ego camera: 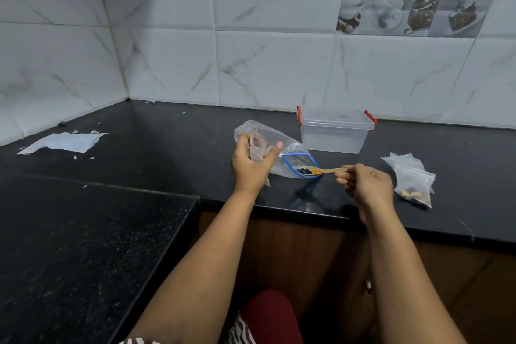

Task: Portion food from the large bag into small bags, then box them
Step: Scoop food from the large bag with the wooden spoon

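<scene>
A black table runs along a white tiled wall. The left hand pinches a small bag, fingers closed on it, above the large bag lying on the table with its blue-rimmed mouth open. The right hand grips a wooden spoon, whose bowl holds dark and orange pieces at that mouth. A lidded box stands just behind; filled bags lie to the right, torn paper far left.

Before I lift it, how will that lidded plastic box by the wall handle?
The box is clear, and nothing shows inside, so it is probably light. Its straight walls look rigid, unlike the bags. It sits flat and wide, so it would likely slide on the dark counter rather than tip.
</scene>
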